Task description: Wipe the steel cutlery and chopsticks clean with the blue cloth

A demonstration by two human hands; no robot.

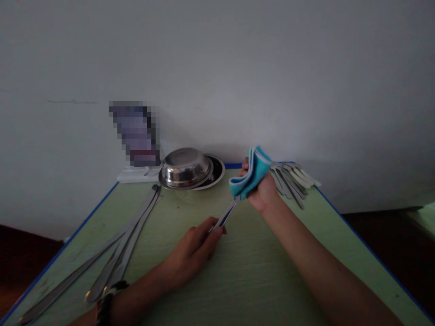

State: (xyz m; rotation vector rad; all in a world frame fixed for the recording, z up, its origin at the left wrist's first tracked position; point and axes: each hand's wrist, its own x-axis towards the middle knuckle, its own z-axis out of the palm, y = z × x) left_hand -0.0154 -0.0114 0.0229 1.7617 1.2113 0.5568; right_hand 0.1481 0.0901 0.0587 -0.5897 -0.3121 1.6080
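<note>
My left hand point(203, 242) is closed around the handle of a piece of metal cutlery point(227, 213) above the middle of the table. The cutlery's far end goes into a folded teal cloth point(258, 170) with a pale edging, so I cannot tell its kind. My right hand point(263, 192) is closed on that cloth, its fingers partly hidden behind it. Close beyond the right hand lies a fanned pile of metal cutlery point(288, 181), some with white handles. Left of my left hand, several long metal utensils point(127, 240) lie with their far ends together.
A shiny steel bowl point(186, 166) rests upside down, overlapping a dark, pale-rimmed plate point(217, 170) at the back. Left of it a blurred-out upright device point(137, 133) leans on a white stand point(139, 175). The pale green table point(238, 276) has blue edging and meets a wall point(217, 68).
</note>
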